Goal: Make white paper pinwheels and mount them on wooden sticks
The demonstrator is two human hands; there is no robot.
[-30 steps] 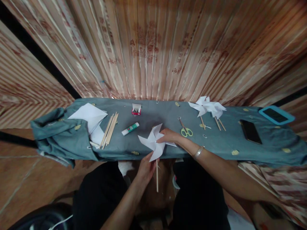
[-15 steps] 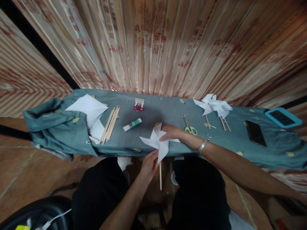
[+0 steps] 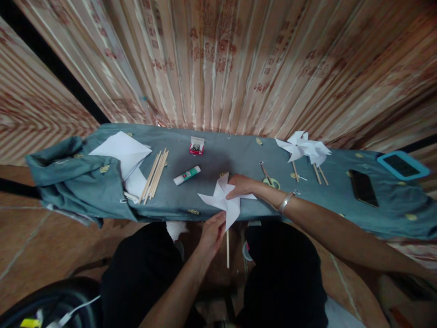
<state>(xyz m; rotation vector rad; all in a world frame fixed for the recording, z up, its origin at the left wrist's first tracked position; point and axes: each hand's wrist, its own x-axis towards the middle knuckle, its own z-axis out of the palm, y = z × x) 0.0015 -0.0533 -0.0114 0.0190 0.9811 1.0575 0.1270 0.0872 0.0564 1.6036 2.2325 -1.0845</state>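
Observation:
A white paper pinwheel [image 3: 223,200] lies at the near edge of the table covered in blue-grey cloth [image 3: 205,200]. Its wooden stick [image 3: 227,248] hangs down past the edge. My left hand [image 3: 213,232] is below the edge, with its fingers closed on the pinwheel's lower blade where the stick meets it. My right hand [image 3: 242,186] rests on the pinwheel's centre, fingers pinched together on the paper. A silver bangle [image 3: 285,202] sits on my right wrist.
On the cloth lie white paper sheets [image 3: 123,152], a bundle of wooden sticks [image 3: 155,175], a glue stick [image 3: 186,175], a small red box [image 3: 196,146], green-handled scissors [image 3: 269,178], two finished pinwheels [image 3: 305,148], a black phone [image 3: 363,187] and a blue-cased device [image 3: 403,165]. A striped curtain hangs behind.
The view has shifted slightly. Both hands stay on the pinwheel, and the left hand has edged up closer to the table edge.

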